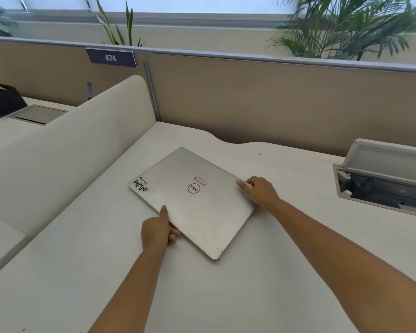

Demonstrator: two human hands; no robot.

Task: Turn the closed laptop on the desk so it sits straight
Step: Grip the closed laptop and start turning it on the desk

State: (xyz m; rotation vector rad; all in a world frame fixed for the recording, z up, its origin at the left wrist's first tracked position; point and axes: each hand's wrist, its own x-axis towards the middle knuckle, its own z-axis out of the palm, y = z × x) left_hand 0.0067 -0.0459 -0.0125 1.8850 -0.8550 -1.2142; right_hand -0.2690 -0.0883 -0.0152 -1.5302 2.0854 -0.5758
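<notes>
Two bare forearms are reaching in from the near edge of the desk [262, 296]. Nearest, the left hand [157, 230] is pinching the closed laptop [190, 200] at its near-left edge, thumb lying on the lid and fingers curling underneath. Slightly farther, the right hand [259, 191] is gripping the right edge, fingers narrowly bent over it. Between them the laptop is lying flat mid-desk, skewed with one corner pointing toward the person. Beyond, an open cable box [382, 179] is sitting to the right, before the partition [262, 99]. Pushing unevenly risks overshooting the turn or sliding the smooth lid from those light grips.
</notes>
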